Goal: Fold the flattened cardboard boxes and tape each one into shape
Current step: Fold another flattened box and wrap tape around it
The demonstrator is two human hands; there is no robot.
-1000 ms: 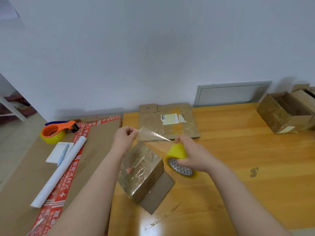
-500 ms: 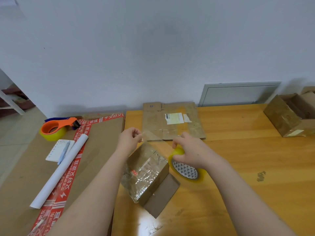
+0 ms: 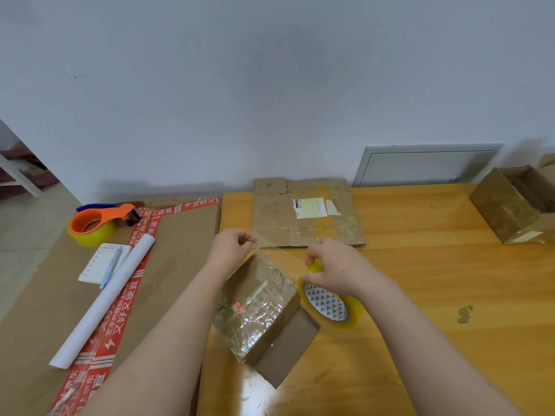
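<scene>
A small brown cardboard box (image 3: 258, 307), wrapped in shiny clear tape, lies tilted on the wooden table (image 3: 420, 295) with one flap spread toward me. My left hand (image 3: 232, 250) pinches the free end of a clear tape strip (image 3: 282, 250) above the box's far end. My right hand (image 3: 336, 268) grips the yellowish tape roll (image 3: 330, 304) just right of the box. The strip stretches between both hands. A flattened cardboard box (image 3: 306, 214) with a white label lies behind them.
A folded, taped box (image 3: 510, 205) stands at the table's far right. On a large cardboard sheet (image 3: 45, 301) to the left lie an orange tape dispenser (image 3: 96, 220), a notepad with a pen (image 3: 103, 264) and a white paper roll (image 3: 105, 301). A grey panel (image 3: 426, 163) leans on the wall.
My right hand has lowered the tape roll down beside the box and tilted it flatter. The strip between my hands has dropped closer to the box's far end.
</scene>
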